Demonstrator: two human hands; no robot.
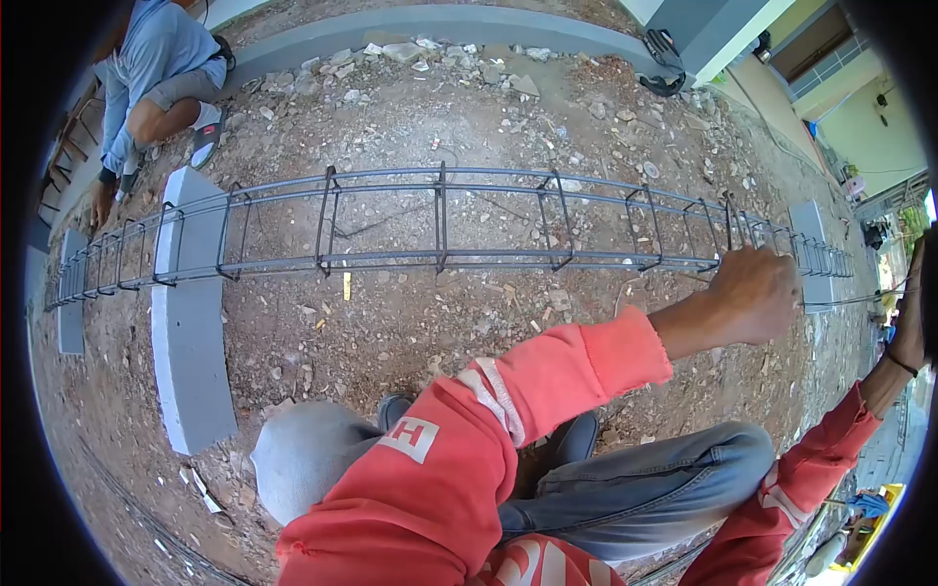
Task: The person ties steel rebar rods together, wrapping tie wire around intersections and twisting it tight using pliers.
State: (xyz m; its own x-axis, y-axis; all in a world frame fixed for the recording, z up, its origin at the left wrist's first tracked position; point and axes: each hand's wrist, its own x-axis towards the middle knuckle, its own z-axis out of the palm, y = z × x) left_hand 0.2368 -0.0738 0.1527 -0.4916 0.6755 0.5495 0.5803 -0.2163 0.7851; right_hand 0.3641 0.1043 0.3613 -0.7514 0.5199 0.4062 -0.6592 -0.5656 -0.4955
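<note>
Beside metal frame (386, 174) | left hand (752, 295) curling closed, contents unclear | right hand (914, 313) hovering, fingers indistinct | hoops (441, 217) spanning frame; unfinished joints unclear

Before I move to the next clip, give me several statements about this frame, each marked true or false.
1. The long metal cage passes over a grey block left of centre. True.
2. The left hand is at the picture's left end of the cage. False: the left hand is at the cage's right-hand part, closed in a fist.
3. Another person is low to the ground at the upper left. True.
4. The camera wearer's sleeves are green. False: the sleeves are red.
5. The cage lies above a tiled floor. False: below it is bare dirt scattered with stones.
</note>
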